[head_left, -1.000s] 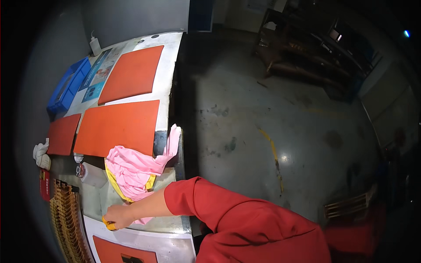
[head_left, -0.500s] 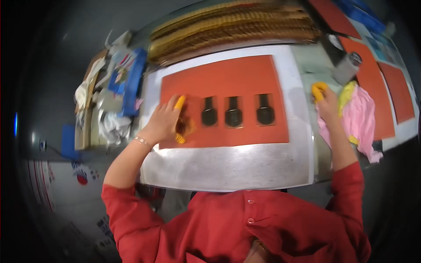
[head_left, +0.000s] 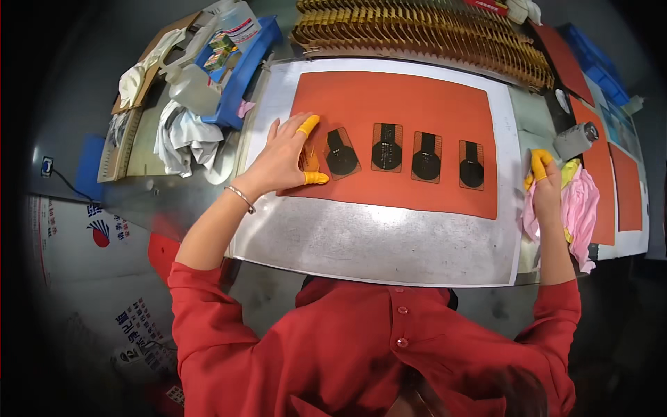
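Observation:
My left hand (head_left: 285,154) is over the left edge of an orange mat (head_left: 417,90), with yellow covers on its thumb and forefinger. Between those two fingertips it grips a shiny amber film piece (head_left: 312,161), mostly hidden by the hand. Just right of it lies a tilted flat amber-edged piece (head_left: 341,153) with a black round-and-stem shape. Several similar pieces (head_left: 426,156) lie spaced in a row on the mat. At the right, my right hand (head_left: 545,177), also with yellow fingertip covers, is closed beside a pink cloth (head_left: 582,201); what it holds, if anything, I cannot make out.
Under the mat is a white sheet with a grey metal-like surface (head_left: 375,243). Rows of amber strips (head_left: 417,35) stand along the back. At left are a blue tray (head_left: 240,90), a bottle (head_left: 193,89) and white cloths (head_left: 186,135). A grey bottle (head_left: 575,140) lies at right, near more orange sheets.
One more black-shaped piece now lies on the mat, tilted beside my left hand. My right hand stays by the pink cloth. The whole view has shifted and turned.

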A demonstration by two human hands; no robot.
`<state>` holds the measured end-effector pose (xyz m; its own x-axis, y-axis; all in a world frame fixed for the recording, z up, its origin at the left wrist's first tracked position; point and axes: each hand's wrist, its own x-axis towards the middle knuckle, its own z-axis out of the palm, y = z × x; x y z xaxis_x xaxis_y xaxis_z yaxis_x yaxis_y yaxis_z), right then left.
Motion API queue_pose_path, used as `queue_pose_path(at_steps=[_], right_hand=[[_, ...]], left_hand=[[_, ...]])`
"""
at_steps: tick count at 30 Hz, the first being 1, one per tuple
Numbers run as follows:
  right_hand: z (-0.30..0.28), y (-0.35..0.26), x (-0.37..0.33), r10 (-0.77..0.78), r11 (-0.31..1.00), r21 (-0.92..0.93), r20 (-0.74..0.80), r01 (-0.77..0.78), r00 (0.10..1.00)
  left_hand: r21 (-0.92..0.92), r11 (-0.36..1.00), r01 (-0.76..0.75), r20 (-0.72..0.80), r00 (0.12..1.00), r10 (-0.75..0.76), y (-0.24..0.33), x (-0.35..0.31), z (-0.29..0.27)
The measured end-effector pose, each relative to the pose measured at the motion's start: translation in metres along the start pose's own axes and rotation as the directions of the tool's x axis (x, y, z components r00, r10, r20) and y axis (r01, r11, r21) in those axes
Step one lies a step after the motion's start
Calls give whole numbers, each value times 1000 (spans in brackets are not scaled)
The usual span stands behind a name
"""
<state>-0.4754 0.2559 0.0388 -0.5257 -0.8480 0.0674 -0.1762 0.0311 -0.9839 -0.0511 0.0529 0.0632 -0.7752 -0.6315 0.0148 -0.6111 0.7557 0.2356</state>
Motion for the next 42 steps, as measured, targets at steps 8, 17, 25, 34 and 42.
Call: queue_pose_path(at_steps=[8, 17, 25, 34, 42], right_hand=[[112, -11, -39, 224, 528, 692, 446, -493, 866], [172, -26, -67, 271, 394, 649, 594, -650, 757], [196, -42, -77, 137, 828, 436, 453, -353, 881], [233, -69, -80, -72, 917, 391, 343, -73, 937], [228, -53, -69, 156, 802, 462, 449, -379, 879]], left_hand=[[-63, 981, -185, -8, 983, 185, 16, 14, 9], [-586, 789, -185, -296, 955, 5, 114, -11, 15], [-669, 723, -174, -387, 912, -138, 127, -27, 42], [-996, -52, -72, -51, 942, -332, 120, -40, 37], [-543, 839, -33, -439, 863, -251, 42, -43, 35]])
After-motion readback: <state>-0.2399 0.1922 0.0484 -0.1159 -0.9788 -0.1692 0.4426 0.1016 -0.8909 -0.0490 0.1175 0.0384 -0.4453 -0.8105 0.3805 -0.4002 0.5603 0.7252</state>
